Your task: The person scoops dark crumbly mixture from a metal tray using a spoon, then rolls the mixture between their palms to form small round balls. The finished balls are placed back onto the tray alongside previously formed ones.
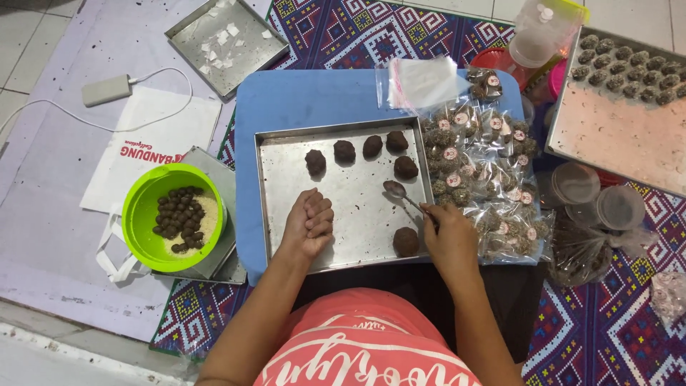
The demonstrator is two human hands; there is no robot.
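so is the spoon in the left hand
No, the spoon is held by the right hand, while the left hand is curled shut over the metal tray.

One camera on the person's head looks almost straight down, quite near, with the metal tray (343, 207) at frame centre.

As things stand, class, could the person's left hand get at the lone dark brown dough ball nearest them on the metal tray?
Probably yes: the left hand rests curled on the metal tray, with bare tray between it and the dough ball.
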